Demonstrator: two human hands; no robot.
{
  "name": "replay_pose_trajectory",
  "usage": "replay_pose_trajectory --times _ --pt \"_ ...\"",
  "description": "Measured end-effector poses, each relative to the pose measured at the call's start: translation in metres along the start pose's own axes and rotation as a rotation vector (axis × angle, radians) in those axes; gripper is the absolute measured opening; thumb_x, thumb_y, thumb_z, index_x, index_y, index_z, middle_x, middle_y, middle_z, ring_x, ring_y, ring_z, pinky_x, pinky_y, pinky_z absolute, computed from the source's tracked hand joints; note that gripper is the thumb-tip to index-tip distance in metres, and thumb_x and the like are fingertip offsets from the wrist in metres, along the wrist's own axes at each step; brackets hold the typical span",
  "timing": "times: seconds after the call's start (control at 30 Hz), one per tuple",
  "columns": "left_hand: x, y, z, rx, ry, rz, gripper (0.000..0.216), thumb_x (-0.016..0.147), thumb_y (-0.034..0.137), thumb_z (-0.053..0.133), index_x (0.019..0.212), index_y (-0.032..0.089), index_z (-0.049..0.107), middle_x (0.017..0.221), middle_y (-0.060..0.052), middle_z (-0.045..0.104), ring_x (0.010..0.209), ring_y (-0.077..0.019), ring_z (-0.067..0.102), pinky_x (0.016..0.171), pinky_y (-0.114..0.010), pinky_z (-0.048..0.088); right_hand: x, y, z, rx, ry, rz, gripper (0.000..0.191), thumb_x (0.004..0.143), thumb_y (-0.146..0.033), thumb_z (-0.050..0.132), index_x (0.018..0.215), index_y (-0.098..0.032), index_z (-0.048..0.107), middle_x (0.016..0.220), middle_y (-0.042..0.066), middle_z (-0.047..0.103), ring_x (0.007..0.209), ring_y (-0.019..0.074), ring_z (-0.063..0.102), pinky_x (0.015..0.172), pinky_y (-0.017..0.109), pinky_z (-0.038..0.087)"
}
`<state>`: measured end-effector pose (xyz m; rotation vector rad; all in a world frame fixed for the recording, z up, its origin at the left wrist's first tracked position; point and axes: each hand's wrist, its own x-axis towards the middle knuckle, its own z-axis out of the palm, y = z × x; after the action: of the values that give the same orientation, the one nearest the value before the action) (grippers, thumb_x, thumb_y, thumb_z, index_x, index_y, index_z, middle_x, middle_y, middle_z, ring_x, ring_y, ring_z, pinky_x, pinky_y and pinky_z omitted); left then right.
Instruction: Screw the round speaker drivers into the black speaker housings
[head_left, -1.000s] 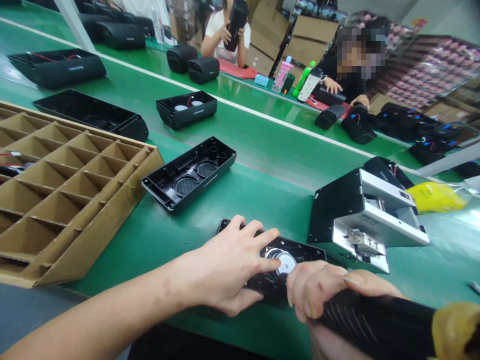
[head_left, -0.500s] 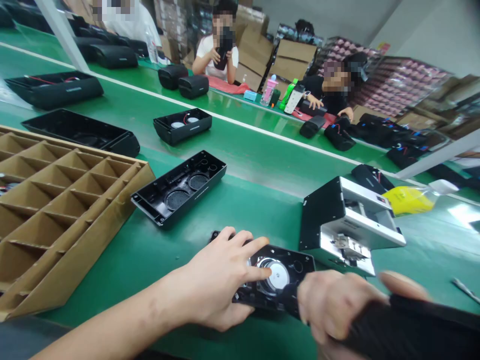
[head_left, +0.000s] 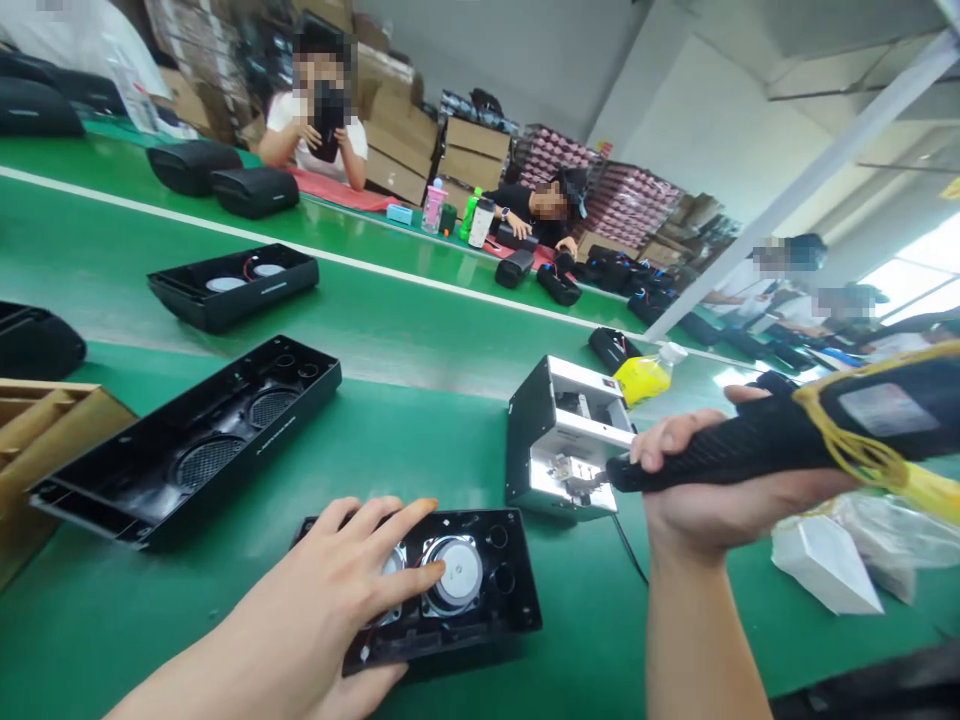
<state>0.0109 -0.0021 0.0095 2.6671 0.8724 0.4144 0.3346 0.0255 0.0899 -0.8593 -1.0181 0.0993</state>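
Observation:
My left hand [head_left: 330,590] lies flat, fingers spread, on a black speaker panel [head_left: 480,600] with a silver driver [head_left: 454,572] in it, on the green belt. My right hand [head_left: 705,480] is wrapped round a black electric screwdriver [head_left: 757,440] with yellow cord, held up level, its tip at the front of a silver and black box-shaped feeder machine [head_left: 562,435].
A long black speaker shell [head_left: 195,445] lies left of the panel, a cardboard divider tray [head_left: 37,430] at the far left. More shells [head_left: 232,285] sit further back. A yellow bottle [head_left: 645,375] and white bags [head_left: 832,560] lie right. Other people work across the belt.
My right hand lifted the screwdriver off the panel and swung it right to the feeder machine. The view shifted up and right. My left hand stayed on the panel.

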Motion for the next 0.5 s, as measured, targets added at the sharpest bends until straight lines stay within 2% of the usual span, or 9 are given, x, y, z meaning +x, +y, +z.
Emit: replay_pose_trajectory --times 0.17,0.37,0.5 --pt "-0.002 0.005 0.007 0.030 0.060 -0.058 0.070 0.070 0.020 0.075 0.135 0.046 0.070 0.165 0.001 0.053 0.135 -0.0415 0.056 0.110 -0.062 0.045 -0.008 0.005 -0.008 0.020 -0.009 0.083 0.076 0.086 -0.095 0.037 0.100 -0.023 0.059 0.047 -0.007 0.051 0.028 0.0145 0.039 0.028 0.024 0.035" --pt "-0.002 0.005 0.007 0.052 0.051 -0.056 0.073 0.071 0.020 0.074 0.138 0.048 0.067 0.166 0.003 0.052 0.136 -0.0413 0.056 0.109 -0.063 0.047 -0.012 0.004 -0.014 0.029 -0.045 0.072 0.079 0.089 -0.093 0.038 0.109 -0.021 0.062 0.049 -0.007 0.052 0.029 0.0135 0.041 0.030 0.024 0.037" --pt "-0.003 -0.004 0.005 0.089 0.014 0.046 0.079 0.076 0.023 0.075 0.150 0.046 0.058 0.171 0.000 0.045 0.137 -0.0418 0.059 0.108 -0.063 0.049 -0.017 0.001 -0.016 0.018 -0.072 0.074 0.084 0.087 -0.095 0.039 0.111 -0.019 0.066 0.048 -0.008 0.052 0.029 0.0131 0.040 0.030 0.025 0.038"
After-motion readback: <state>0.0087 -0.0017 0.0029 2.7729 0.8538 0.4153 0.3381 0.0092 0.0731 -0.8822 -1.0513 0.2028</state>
